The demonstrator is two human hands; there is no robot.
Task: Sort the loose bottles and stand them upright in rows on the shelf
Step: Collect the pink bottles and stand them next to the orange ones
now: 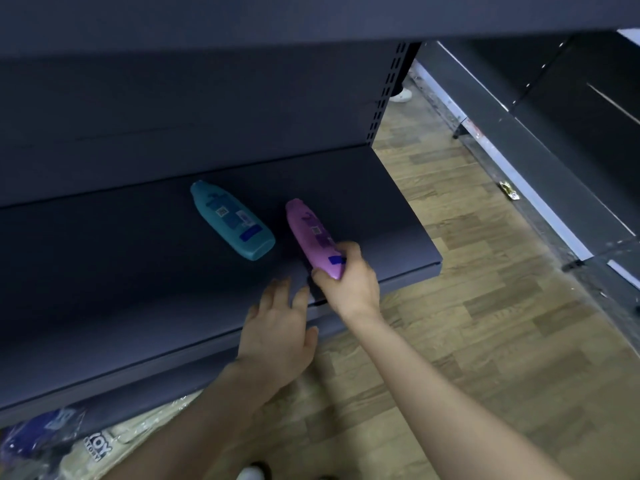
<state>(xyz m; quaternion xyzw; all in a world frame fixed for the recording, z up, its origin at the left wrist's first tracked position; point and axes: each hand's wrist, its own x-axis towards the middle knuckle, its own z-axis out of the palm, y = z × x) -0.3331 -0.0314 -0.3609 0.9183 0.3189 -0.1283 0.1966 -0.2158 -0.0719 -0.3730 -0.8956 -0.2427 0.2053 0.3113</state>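
The shelf (121,271) lies open left of the teal bottle (231,220), which lies beside the purple bottle (313,233).

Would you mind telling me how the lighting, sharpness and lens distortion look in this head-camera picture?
Head view: the dark grey metal shelf sits in dim shade, while the wooden floor beside it is brighter; the labels on the teal plastic bottle and on the purple plastic bottle gripped by the right hand are too soft to read; the wide lens bows the shelf's edges slightly.
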